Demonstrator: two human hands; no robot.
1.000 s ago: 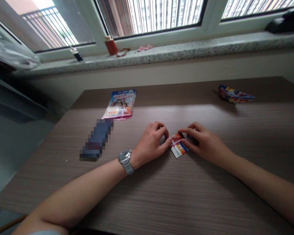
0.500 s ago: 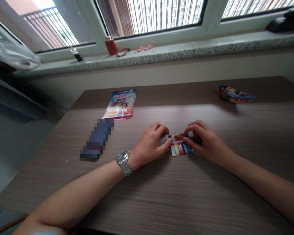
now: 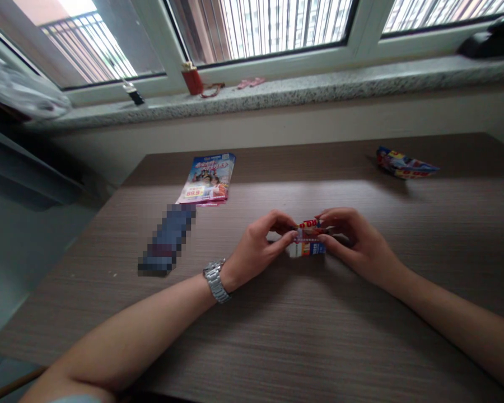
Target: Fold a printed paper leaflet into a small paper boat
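A small folded piece of printed paper (image 3: 307, 247), in red, white, blue and yellow, is held between both hands above the table's middle. My left hand (image 3: 271, 238) pinches its left edge between thumb and fingers; a metal watch (image 3: 217, 281) is on that wrist. On the right edge, my right hand (image 3: 349, 238) has a pinch grip with the thumb in front. The paper's upper part stands up with red lettering showing, while its lower part faces me. Fingertips behind the paper are partly hidden.
On the wood-grain table (image 3: 243, 330), a stack of colourful flyers (image 3: 210, 178) lies at the back left. A pixelated dark object (image 3: 167, 240) is in front of it. A folded paper shape (image 3: 405, 164) stands back right. The stone windowsill (image 3: 319, 89) bears a red lighter-like item (image 3: 192, 80).
Both hands have lifted slightly and tilted the folded paper. Its upper layer now stands up, showing red lettering that was hidden before.
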